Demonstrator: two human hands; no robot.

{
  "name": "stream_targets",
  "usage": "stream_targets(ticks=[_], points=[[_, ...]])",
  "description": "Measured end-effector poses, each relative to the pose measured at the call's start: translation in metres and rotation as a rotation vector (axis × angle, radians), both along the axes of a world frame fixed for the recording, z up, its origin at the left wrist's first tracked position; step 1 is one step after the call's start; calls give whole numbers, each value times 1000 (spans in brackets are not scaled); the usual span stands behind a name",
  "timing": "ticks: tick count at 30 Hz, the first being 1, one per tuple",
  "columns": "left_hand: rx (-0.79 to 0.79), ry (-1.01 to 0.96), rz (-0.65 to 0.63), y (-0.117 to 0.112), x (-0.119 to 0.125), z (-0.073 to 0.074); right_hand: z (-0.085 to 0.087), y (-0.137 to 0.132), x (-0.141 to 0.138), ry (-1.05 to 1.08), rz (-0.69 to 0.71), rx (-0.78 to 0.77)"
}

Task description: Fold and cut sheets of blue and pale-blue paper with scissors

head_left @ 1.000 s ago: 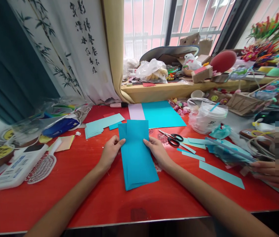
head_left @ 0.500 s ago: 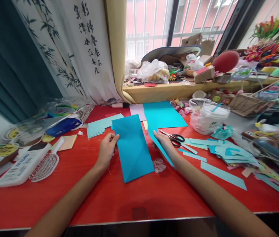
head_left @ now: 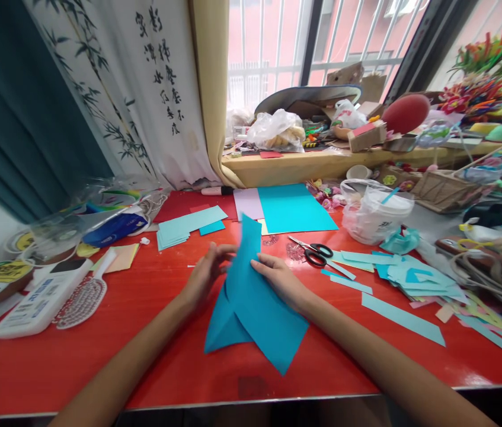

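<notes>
Two blue paper sheets (head_left: 263,302) overlap in front of me, slanted above the red tabletop. My right hand (head_left: 280,279) grips them at their right edge, its thumb on the front face. The rear sheet (head_left: 226,329) shows at lower left, with a diagonal crease or fold. My left hand (head_left: 208,273) is at the sheets' left edge, fingers apart and slightly blurred; whether its fingertips touch the paper is unclear. Black-handled scissors (head_left: 315,252) lie on the table beyond my right hand.
Pale blue strips (head_left: 191,226) lie at back left, near a large blue sheet (head_left: 295,207). Paper scraps (head_left: 422,276) and a white bucket (head_left: 384,213) are on the right. A hairbrush (head_left: 84,296) and a white bottle (head_left: 41,299) lie left.
The two blue sheets, held apart one in each hand before, now overlap in my right hand. My left hand has let go of its sheet and moved slightly right.
</notes>
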State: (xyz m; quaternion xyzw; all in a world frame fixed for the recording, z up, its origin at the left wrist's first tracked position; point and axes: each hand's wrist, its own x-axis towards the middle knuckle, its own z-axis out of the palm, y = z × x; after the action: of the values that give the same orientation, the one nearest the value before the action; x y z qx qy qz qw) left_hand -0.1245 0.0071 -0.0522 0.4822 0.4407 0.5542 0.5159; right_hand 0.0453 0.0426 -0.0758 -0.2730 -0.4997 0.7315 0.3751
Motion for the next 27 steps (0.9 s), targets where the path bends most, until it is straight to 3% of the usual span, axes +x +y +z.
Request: stream_targets(ticks=[2, 7, 12, 14, 18, 20, 23, 27], points=[[-44, -49, -73, -2, 4, -1, 1, -2, -1, 92, 52, -41], [-155, -97, -94, -4, 12, 2, 9, -12, -2, 302, 273, -164], [-92, -146, -78, 0, 8, 12, 15, -30, -11, 405, 322, -213], [-58, -128, -2, 6, 0, 13, 13, -29, -13, 345, 251, -192], [-74, 24, 173, 16, -22, 2, 7, 2, 4, 83, -202, -265], [-98, 82, 218, 19, -29, -8, 6, 25, 21, 51, -329, -250], [-119, 160, 240, 22, -32, -21, 9, 49, 41, 35, -399, -138], [-126, 228, 181, 23, -29, -27, 6, 45, 33, -115, -334, 35]])
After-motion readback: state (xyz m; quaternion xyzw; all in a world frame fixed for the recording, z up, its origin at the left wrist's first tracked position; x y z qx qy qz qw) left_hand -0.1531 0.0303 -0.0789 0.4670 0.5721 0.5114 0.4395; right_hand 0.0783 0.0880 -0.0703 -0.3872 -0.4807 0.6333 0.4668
